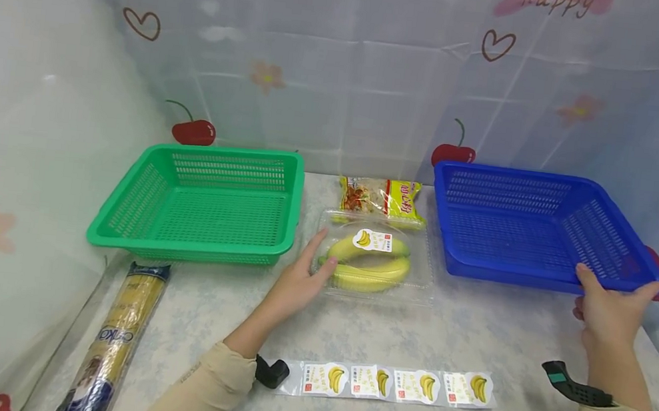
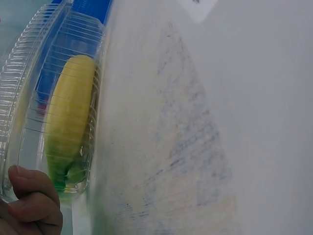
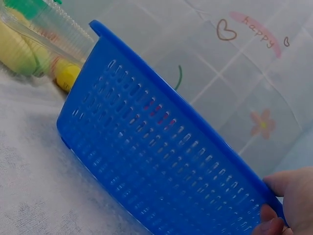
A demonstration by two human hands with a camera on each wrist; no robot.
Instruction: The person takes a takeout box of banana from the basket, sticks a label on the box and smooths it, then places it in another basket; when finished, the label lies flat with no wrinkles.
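Observation:
A clear plastic box of bananas [image 1: 364,277] lies mid-table with a banana label on its lid. My left hand [image 1: 300,281] holds the box's left edge, thumb and index finger spread apart; in the left wrist view its fingers [image 2: 36,208] bend beside the box's corner. A blue basket [image 1: 506,274] stands at the right with nothing in it. My right hand [image 1: 613,314] grips its front right corner by the rim, and the right wrist view shows the thumb over the rim and the fingers curled beneath.
At the left stands a green basket [image 1: 192,251], with a long pack of noodles [image 1: 121,324] in front. Behind the box lies a yellow and red food packet [image 1: 375,195]. A strip of banana labels [image 1: 398,383] lies near the front. A printed curtain [image 1: 374,69] hangs behind.

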